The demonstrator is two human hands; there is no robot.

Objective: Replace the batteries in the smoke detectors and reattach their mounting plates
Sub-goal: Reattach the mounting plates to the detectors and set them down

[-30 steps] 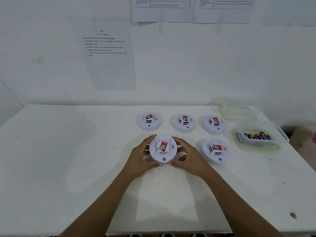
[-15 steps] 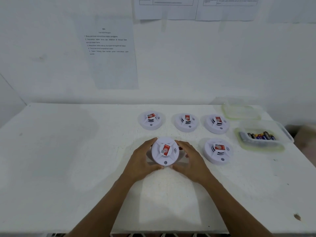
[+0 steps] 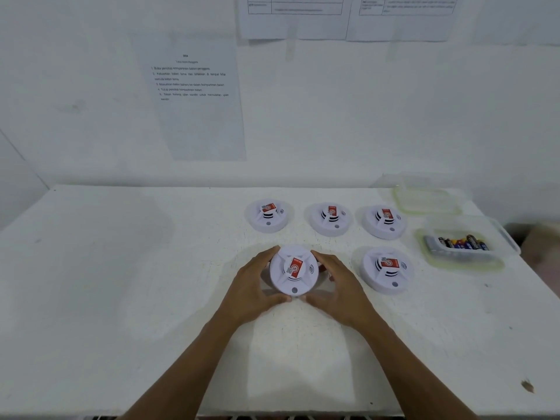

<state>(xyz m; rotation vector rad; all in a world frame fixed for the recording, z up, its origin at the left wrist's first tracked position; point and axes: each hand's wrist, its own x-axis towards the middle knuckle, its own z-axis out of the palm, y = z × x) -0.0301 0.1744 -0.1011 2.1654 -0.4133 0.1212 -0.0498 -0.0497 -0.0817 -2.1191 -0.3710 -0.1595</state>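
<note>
Both hands, left [image 3: 256, 287] and right [image 3: 336, 286], clasp smoke detector [image 3: 294, 269] on white table [image 3: 121, 283].

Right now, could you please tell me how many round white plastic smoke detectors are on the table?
5. Three sit in a back row: left, middle, right. One sits front right. One is held between both hands. None appears hidden.

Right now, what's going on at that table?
A person grips one smoke detector between the left hand and right hand, face up near the table's middle. Four other detectors sit untouched beside it. An open tub of batteries waits on the right.
</note>
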